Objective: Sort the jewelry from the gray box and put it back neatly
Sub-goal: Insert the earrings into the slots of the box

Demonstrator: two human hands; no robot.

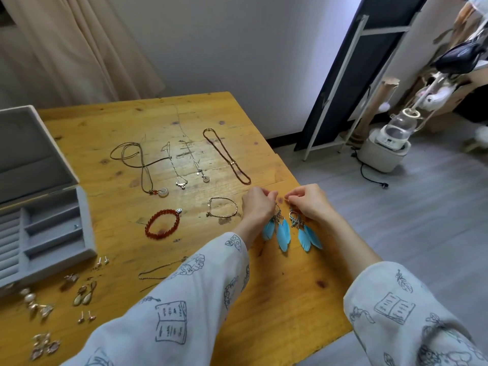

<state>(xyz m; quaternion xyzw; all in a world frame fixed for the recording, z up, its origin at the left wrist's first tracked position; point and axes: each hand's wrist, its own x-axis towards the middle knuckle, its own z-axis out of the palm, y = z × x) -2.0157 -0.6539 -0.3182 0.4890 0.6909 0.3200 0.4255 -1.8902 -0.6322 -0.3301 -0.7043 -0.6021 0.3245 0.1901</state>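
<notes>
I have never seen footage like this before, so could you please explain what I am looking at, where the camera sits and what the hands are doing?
There is no machine here: a person wears one wide-angle camera on the head, looking forward and down, so you see their own arms in patterned sleeves. The left hand and the right hand each pinch the top of a blue feather earring: the left earring and the right earring lie side by side near the right edge of the wooden table. Further back, necklaces lie in a row; nearer are a red bead bracelet and a thin bracelet. The open gray box stands at the left, with small earrings in front of it.
</notes>
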